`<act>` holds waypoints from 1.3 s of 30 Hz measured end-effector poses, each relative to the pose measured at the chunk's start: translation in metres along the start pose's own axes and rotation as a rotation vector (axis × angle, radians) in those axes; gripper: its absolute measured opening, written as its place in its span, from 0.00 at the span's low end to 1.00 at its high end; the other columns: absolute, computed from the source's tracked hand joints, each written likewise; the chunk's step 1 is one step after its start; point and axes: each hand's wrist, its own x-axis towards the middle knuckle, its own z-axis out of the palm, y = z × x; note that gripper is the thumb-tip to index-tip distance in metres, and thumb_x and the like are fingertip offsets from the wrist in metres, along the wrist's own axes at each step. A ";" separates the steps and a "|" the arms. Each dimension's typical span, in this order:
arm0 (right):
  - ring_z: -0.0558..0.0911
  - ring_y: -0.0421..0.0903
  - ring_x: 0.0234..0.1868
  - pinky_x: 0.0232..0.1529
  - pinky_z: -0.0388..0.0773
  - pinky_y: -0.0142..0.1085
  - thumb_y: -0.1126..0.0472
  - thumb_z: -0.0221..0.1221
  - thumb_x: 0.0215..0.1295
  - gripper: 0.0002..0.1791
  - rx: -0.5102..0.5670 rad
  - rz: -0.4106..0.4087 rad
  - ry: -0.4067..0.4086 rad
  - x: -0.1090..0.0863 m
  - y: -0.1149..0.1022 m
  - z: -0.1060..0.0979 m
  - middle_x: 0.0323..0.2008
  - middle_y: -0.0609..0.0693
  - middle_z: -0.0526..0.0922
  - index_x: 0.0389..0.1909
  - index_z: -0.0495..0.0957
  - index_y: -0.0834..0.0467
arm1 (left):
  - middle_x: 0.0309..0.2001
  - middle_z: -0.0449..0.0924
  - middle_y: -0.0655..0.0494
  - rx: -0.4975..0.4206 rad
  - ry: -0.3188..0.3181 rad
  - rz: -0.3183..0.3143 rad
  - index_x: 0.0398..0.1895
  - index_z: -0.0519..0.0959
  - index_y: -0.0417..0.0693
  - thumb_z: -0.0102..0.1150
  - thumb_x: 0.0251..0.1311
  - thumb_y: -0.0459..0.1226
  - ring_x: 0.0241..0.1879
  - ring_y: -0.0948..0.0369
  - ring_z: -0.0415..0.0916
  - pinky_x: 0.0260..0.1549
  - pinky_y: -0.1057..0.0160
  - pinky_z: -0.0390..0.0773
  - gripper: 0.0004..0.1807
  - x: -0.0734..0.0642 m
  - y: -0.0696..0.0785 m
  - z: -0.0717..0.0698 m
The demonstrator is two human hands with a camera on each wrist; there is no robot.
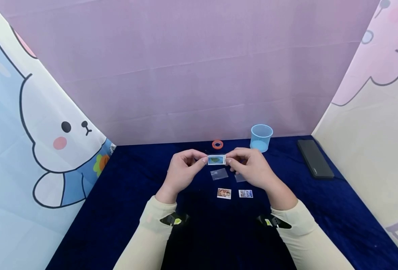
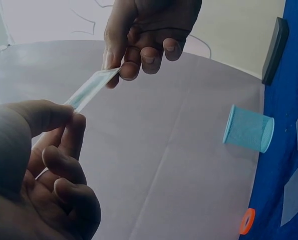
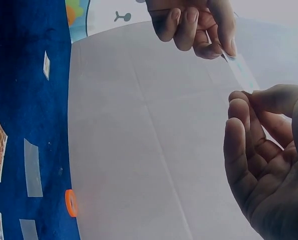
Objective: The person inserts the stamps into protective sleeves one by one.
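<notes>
Both hands hold up one small postage stamp (image 1: 216, 159), blue and green with a pale border, in what looks like a clear sleeve. My left hand (image 1: 184, 169) pinches its left end between thumb and forefinger. At the opposite end, the thumb and forefinger of my right hand (image 1: 252, 167) grip it. Each wrist view shows the stamp (image 2: 91, 89) stretched flat between the fingertips, raised off the table. Below lie a clear plastic sleeve (image 1: 219, 174) and another sleeve (image 1: 240, 177), partly hidden by the right hand. Nearer are a brown stamp (image 1: 224, 193) and a bluish stamp (image 1: 245, 194).
An orange tape roll (image 1: 217, 144) lies behind the hands, with a light blue mesh cup (image 1: 261, 138) to its right. At the far right rests a black phone-like slab (image 1: 315, 159). Dark blue cloth (image 1: 128, 195) covers the table, and printed curtains (image 1: 199, 75) enclose it.
</notes>
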 end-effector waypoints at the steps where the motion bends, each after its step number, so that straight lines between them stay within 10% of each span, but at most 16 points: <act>1: 0.85 0.47 0.28 0.29 0.85 0.45 0.62 0.65 0.74 0.05 -0.003 0.000 -0.002 0.000 0.000 0.000 0.33 0.48 0.87 0.43 0.89 0.55 | 0.22 0.75 0.44 0.002 -0.001 0.003 0.41 0.90 0.49 0.72 0.67 0.38 0.15 0.59 0.61 0.16 0.65 0.61 0.04 0.000 0.000 0.000; 31: 0.86 0.55 0.31 0.30 0.84 0.39 0.63 0.65 0.74 0.05 0.022 0.018 0.014 0.001 0.001 0.000 0.35 0.56 0.88 0.43 0.88 0.55 | 0.22 0.74 0.46 -0.004 0.008 -0.017 0.42 0.89 0.40 0.70 0.67 0.31 0.15 0.63 0.60 0.16 0.67 0.59 0.04 0.001 0.001 0.002; 39: 0.85 0.59 0.30 0.27 0.83 0.39 0.61 0.66 0.74 0.04 0.026 0.008 0.017 0.000 0.001 0.000 0.32 0.49 0.87 0.42 0.88 0.52 | 0.22 0.74 0.44 -0.020 -0.006 -0.008 0.40 0.87 0.34 0.68 0.66 0.27 0.15 0.65 0.60 0.16 0.67 0.61 0.03 -0.005 0.034 0.002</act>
